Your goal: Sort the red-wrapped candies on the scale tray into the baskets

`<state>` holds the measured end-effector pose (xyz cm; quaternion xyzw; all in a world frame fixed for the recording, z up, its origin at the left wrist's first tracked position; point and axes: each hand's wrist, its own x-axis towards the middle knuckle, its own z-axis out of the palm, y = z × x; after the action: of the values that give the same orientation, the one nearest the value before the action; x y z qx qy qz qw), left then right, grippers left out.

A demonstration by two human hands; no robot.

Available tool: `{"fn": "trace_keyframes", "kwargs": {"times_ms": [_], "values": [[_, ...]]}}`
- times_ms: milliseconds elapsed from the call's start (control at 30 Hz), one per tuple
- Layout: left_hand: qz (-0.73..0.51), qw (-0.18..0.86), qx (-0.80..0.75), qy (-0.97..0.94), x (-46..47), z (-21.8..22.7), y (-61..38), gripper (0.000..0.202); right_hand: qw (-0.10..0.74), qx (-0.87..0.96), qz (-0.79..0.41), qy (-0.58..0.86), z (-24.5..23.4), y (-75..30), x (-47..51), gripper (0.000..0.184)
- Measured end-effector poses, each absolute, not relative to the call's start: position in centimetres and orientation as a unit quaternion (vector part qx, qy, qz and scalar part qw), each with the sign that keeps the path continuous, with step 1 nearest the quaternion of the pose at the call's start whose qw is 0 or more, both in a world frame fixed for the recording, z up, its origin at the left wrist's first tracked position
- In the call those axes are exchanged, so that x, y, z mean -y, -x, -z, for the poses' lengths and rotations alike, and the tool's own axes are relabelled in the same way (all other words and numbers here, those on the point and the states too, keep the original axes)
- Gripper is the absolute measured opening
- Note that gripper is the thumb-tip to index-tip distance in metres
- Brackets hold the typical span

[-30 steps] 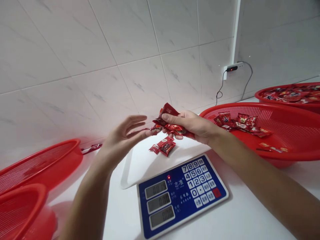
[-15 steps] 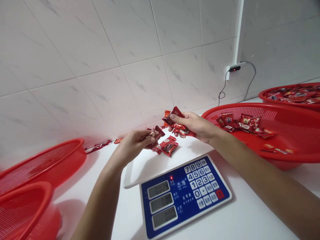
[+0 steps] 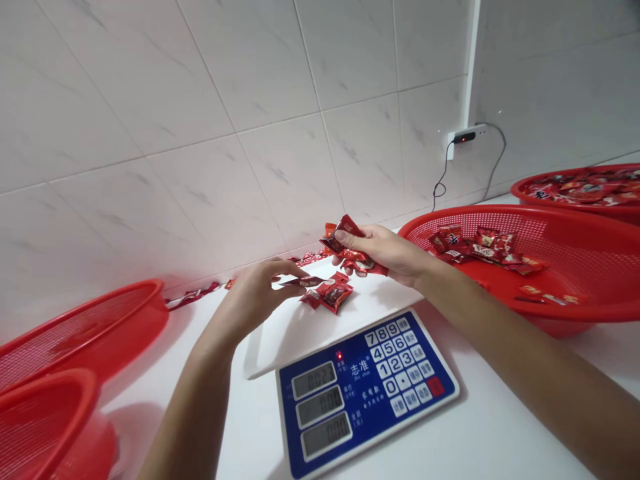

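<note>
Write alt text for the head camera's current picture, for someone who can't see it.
A person's left hand holds a dark wrapped candy close to a few red-wrapped candies on the white tray of a digital scale, while the right hand grips several more candies. Two red perforated baskets stand at left; two more at right hold candies.

Subdued light, soft shadows; display digits point(image 3: 319, 380) seem blurry.

Head camera: worn on the head, aimed forward and down.
Tiled wall point(image 3: 200, 100): faced across the bench point(image 3: 450, 440), filling the upper half.
Bench: looked down upon from close above.
Scale point(image 3: 367, 393): seen near, from its keypad point(image 3: 404, 365) side, around lower centre.
</note>
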<state>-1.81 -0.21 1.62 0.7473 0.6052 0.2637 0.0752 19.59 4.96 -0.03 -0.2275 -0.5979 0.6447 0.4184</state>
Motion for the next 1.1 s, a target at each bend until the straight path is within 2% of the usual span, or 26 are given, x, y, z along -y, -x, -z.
{"fn": "trace_keyframes", "kwargs": {"times_ms": [100, 233, 367, 500, 633, 700, 833, 900, 1000, 1100], "values": [[-0.220, 0.027, -0.619, -0.753, 0.2, -1.6, 2.5, 0.024, 0.414, 0.602, -0.643, 0.231, 0.1, -19.6, -5.0, 0.026], [-0.156, 0.031, -0.619, -0.769, 0.6, -1.7, 3.1, 0.030, 0.408, 0.606, -0.641, 0.235, 0.2, -19.5, -5.1, 0.028], [-0.186, 0.000, -0.610, -0.770, 1.0, -2.0, 2.4, 0.030, 0.412, 0.603, -0.642, 0.234, 0.2, -19.5, -5.0, 0.028], [-0.168, -0.001, -0.608, -0.776, 0.9, -1.7, 2.3, 0.020, 0.420, 0.603, -0.639, 0.227, 0.4, -19.4, -5.1, 0.027], [-0.107, 0.104, -0.585, -0.797, 1.0, -1.7, 3.5, 0.049, 0.426, 0.611, -0.629, 0.222, 0.7, -19.3, -5.3, 0.028], [-0.139, 0.138, -0.567, -0.800, 1.3, -2.1, 3.5, 0.052, 0.424, 0.625, -0.618, 0.217, 0.7, -19.3, -5.2, 0.032], [-0.318, 0.130, -0.513, -0.786, 1.9, -2.5, 1.4, 0.041, 0.386, 0.662, -0.614, 0.188, 0.6, -19.2, -4.4, 0.029], [-0.370, 0.151, -0.487, -0.777, 2.0, -2.4, 0.2, 0.035, 0.350, 0.664, -0.641, 0.158, 0.6, -19.1, -4.0, 0.026], [-0.375, 0.179, -0.477, -0.775, 2.2, -2.1, -0.8, 0.029, 0.317, 0.654, -0.675, 0.126, 0.7, -19.0, -3.9, 0.026], [-0.366, 0.153, -0.485, -0.780, 2.4, -2.2, -0.7, 0.027, 0.311, 0.646, -0.690, 0.106, 0.9, -18.8, -3.8, 0.028]]}}
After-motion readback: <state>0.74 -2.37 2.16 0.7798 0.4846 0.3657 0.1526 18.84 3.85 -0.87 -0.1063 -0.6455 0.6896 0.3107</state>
